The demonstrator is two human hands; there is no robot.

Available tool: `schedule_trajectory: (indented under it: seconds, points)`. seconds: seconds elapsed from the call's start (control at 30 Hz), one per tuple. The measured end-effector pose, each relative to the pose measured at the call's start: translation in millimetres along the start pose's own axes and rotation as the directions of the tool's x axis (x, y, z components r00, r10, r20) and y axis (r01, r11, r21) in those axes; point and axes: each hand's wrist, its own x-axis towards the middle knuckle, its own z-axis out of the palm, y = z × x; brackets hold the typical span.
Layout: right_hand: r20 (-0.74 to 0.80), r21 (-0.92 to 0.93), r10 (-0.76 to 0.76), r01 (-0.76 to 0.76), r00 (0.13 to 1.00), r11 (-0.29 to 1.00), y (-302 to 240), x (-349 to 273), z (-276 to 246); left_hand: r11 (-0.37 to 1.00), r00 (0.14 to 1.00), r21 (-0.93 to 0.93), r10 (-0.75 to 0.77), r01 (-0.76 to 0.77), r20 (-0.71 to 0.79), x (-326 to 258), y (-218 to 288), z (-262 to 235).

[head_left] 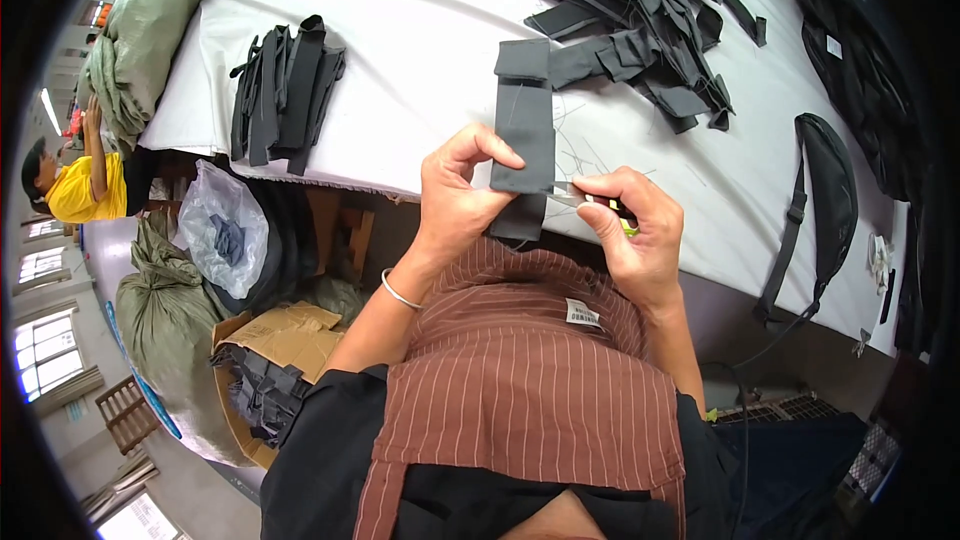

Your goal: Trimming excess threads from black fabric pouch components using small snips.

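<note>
I see white-covered table [400,0], fabric-strip piles [650,10], tied sack [170,315]; left hand [460,185] pinches dark strip [525,125], right hand [640,230] grips snips [568,194].

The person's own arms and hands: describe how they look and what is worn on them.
The left hand and right hand are ungloved. A thin, pale silvery bangle circles the left wrist. Black sleeves leave both forearms bare.
</note>
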Motion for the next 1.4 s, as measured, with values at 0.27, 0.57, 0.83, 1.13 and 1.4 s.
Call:
schedule_trajectory:
  seconds: [0.27, 0.57, 0.83, 1.13, 1.4]
  points:
    - [-0.006, -0.097, -0.059, 0.058, 0.998, 0.994, -1.3, 2.6, 7.0, 1.0, 1.0, 0.002, -0.019, 0.019, 0.003, -1.7, -1.8, 1.4]
    - [-0.017, -0.084, -0.025, 0.023, 1.0, 0.996, -0.4, 2.4, 7.2, 0.999, 1.0, 0.038, -0.024, 0.024, -0.016, -1.1, -0.4, 4.7]
    - [0.004, -0.107, -0.056, 0.056, 0.998, 0.993, -5.3, 5.1, 15.0, 0.997, 1.0, 0.076, 0.006, -0.007, 0.004, -2.5, -2.1, 5.5]
    - [-0.025, 0.317, 0.22, -0.201, 0.975, 0.927, 5.9, 5.8, 18.4, 0.995, 0.999, 0.091, 0.049, -0.049, -0.006, -2.6, -6.2, 8.2]
    - [0.116, 0.133, 0.076, -0.092, 0.99, 0.987, -0.1, 1.4, 16.9, 0.961, 0.997, 0.27, 0.07, -0.064, -0.014, -7.0, -24.3, 3.4]
